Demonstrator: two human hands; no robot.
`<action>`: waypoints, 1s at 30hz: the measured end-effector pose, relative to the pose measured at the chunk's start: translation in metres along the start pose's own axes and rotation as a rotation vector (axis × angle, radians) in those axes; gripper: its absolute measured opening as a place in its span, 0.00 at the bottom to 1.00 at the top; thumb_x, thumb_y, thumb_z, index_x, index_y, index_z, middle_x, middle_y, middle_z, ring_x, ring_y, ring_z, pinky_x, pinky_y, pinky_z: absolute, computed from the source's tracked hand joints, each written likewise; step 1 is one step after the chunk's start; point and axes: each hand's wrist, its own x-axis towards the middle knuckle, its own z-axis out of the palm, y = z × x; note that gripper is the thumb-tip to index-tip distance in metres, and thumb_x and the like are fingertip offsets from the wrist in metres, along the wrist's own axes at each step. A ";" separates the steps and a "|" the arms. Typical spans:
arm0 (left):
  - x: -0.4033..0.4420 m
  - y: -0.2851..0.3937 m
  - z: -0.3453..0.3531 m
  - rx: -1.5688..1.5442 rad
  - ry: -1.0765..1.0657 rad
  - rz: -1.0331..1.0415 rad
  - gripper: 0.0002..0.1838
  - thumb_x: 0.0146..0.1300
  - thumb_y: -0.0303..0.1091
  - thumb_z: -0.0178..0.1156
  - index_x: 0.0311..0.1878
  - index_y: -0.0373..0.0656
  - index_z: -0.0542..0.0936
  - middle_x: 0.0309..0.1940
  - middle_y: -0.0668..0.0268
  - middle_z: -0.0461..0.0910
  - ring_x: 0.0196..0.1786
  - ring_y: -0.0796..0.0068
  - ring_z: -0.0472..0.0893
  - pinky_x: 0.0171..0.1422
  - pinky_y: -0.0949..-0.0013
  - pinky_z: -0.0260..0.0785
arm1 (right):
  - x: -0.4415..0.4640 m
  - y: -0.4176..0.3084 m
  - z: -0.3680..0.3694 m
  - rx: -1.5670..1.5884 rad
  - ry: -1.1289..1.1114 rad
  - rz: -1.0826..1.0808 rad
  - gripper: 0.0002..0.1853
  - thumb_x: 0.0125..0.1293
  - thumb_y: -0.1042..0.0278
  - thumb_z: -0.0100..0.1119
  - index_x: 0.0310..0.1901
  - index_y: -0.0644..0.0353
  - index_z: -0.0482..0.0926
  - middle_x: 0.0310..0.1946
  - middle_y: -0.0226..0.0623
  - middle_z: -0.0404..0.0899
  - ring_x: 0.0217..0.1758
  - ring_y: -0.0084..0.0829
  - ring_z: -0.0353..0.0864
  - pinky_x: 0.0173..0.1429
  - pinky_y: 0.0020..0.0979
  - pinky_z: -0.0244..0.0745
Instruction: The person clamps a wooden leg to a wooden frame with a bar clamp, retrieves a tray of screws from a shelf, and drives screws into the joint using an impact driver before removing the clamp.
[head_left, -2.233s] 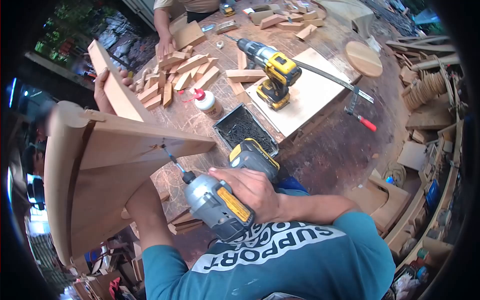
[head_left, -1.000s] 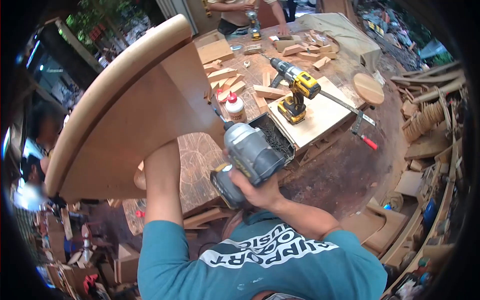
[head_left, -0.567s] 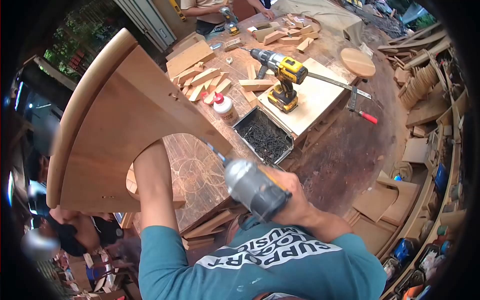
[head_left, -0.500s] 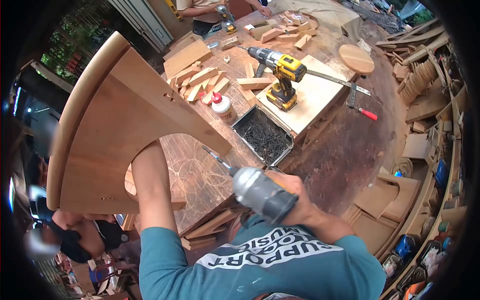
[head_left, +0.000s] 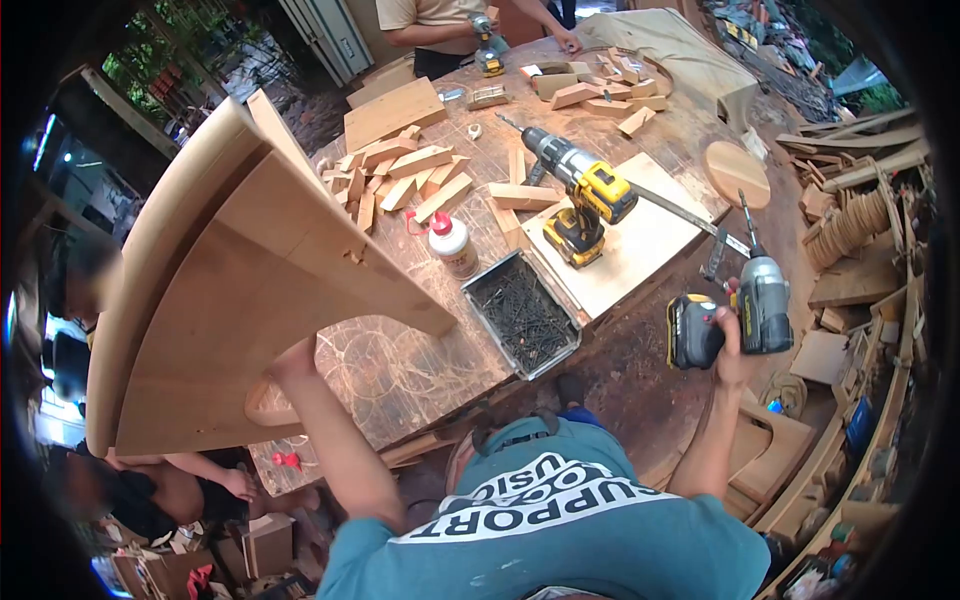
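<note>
A big curved wooden furniture piece (head_left: 230, 290) with a thick rounded rim stands tilted on the left of the workbench. My left hand (head_left: 295, 362) grips it at the cutout in its lower edge; the fingers are partly hidden behind the wood. Out to the right, past the bench edge, my right hand (head_left: 733, 350) is closed around the handle of a cordless impact driver (head_left: 767, 300), its long bit pointing up. Between the two hands sit a tray (head_left: 553, 357) of dark screws (head_left: 520, 310) and a white glue bottle (head_left: 455, 250) with a red cap.
A yellow-black cordless drill (head_left: 590, 190) stands on a pale board beside a bar clamp (head_left: 690, 215). Wood blocks (head_left: 410, 175) are heaped behind the glue. Across the bench a person (head_left: 440, 30) holds another drill; someone else (head_left: 180, 485) is at lower left. Shelves line the right.
My right hand has swung the impact driver away from the wooden piece, out to the right, bit now upward. My left hand has shifted at the cutout, and the piece has tilted.
</note>
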 end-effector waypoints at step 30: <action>-0.404 -0.070 -0.029 0.549 -0.215 0.722 0.23 0.77 0.53 0.50 0.63 0.46 0.75 0.60 0.62 0.76 0.57 0.65 0.77 0.73 0.54 0.63 | 0.166 0.199 0.133 -0.128 -0.195 -0.083 0.15 0.65 0.70 0.71 0.49 0.70 0.84 0.39 0.38 0.88 0.39 0.29 0.87 0.51 0.34 0.81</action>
